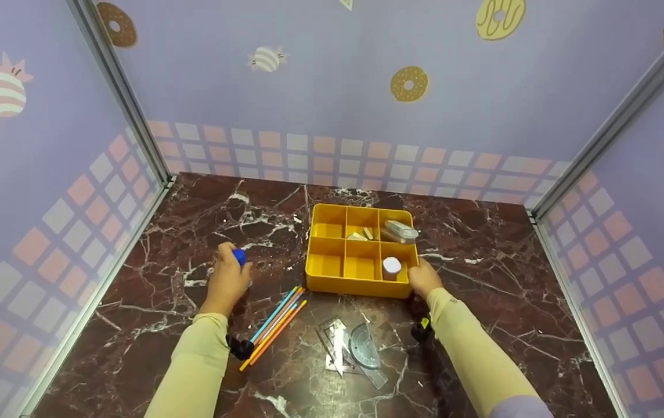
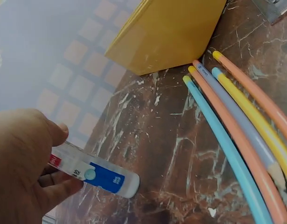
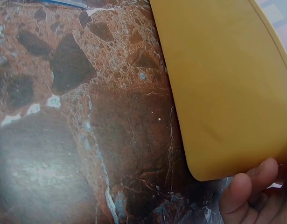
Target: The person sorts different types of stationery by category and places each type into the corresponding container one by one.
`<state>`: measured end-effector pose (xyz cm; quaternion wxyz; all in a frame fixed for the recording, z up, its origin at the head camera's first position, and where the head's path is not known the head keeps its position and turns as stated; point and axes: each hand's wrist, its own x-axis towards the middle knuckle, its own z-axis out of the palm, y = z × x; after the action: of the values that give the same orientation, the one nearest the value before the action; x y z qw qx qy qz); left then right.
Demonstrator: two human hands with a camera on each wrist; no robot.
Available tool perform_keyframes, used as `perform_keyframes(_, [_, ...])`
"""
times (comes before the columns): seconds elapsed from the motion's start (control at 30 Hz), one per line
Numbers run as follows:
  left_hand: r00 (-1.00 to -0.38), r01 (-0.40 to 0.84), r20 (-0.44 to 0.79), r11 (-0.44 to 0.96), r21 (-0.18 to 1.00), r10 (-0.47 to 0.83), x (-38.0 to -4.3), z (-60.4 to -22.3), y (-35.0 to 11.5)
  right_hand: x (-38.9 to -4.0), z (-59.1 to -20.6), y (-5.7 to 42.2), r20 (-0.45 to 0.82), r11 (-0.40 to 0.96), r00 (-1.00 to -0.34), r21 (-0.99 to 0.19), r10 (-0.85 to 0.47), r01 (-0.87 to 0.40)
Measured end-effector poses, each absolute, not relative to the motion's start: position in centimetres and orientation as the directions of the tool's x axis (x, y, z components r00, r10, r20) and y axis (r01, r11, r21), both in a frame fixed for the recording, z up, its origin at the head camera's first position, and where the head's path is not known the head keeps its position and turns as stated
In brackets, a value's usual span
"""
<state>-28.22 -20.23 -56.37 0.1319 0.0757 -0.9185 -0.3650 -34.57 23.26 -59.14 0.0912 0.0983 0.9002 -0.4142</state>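
My left hand [image 1: 227, 281] holds a glue stick [image 2: 103, 176] with a blue and white label. The blue cap [image 1: 240, 256] shows above my fingers in the head view. At the front right corner of a yellow compartment box [image 1: 361, 286], my right hand [image 1: 425, 278] grips the wall, with curled fingertips against its outside in the right wrist view. A white-topped round container [image 1: 391, 266] stands in the box's front right compartment. Behind it, a clear plastic case [image 1: 401, 231] leans on the compartment walls. Small pale pieces [image 1: 357, 236] lie in the back middle compartment.
Several colored pencils [image 1: 277, 325] lie in a bundle between my left hand and the box. Nearer to me are a clear protractor [image 1: 365, 346] and a clear set square [image 1: 335, 348]. Patterned walls [image 1: 332, 87] enclose the dark marbled table [image 1: 483, 302] at the back and sides.
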Motion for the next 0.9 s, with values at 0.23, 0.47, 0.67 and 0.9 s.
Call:
perform_keyframes(0.23, [-0.945,-0.036,0.205,0.705,0.708,-0.254,-29.9,-55.4,-19.4,-34.5,-58.9,23.1,-0.275,0.626,-0.956,-0.729,0.102,0.277])
perform_keyframes(0.47, [-0.949,-0.020,0.185,0.634,0.773,-0.255,-32.6,-51.8,-16.8,-34.4,-59.1,23.3,-0.246,0.628,-0.964,-0.737,0.099,0.252])
perform_keyframes(0.67, [-0.948,-0.001,0.186,0.584,0.812,-0.259,-34.3,-49.8,-14.6,-34.6,-59.5,23.4,-0.244,0.632,-0.963,-0.730,0.117,0.262])
perform_keyframes(0.9, [-0.936,0.074,0.245,0.541,0.838,-0.252,-35.6,-48.5,-12.1,-34.6,-59.4,23.2,-0.235,0.623,-0.964,-0.738,0.123,0.260])
